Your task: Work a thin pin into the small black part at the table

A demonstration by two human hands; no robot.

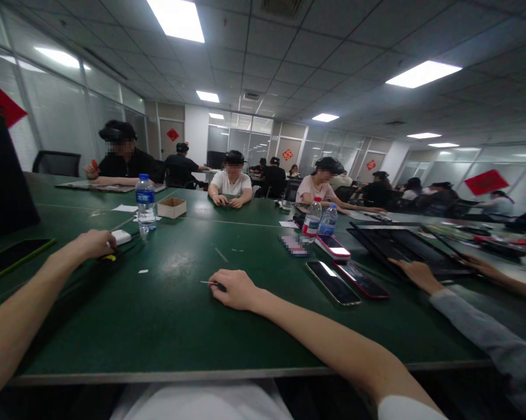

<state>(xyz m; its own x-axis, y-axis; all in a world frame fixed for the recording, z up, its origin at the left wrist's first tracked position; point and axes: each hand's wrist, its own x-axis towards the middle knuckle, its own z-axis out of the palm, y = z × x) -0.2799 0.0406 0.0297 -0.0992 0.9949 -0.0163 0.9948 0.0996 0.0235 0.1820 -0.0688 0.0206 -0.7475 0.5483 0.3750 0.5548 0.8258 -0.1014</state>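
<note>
My right hand point(234, 289) rests on the green table, its fingers closed round a thin stick whose pale narrow end point(206, 283) points left; the rest of it is hidden in the hand. Farther left, my left hand point(94, 244) reaches out with bent fingers beside a small white box-shaped device point(121, 237). Under those fingers shows a small yellow piece point(110, 258), close to a dark cable. What the left fingers hold is too small to make out. A white scrap point(143, 271) lies between my hands.
A water bottle point(145, 201) and an open cardboard box point(172, 207) stand beyond my left hand. Several phones point(333, 283) and two bottles point(312, 219) are to the right. A co-worker's hand point(418, 274) touches a black frame point(403, 248). Another phone point(15, 256) lies far left.
</note>
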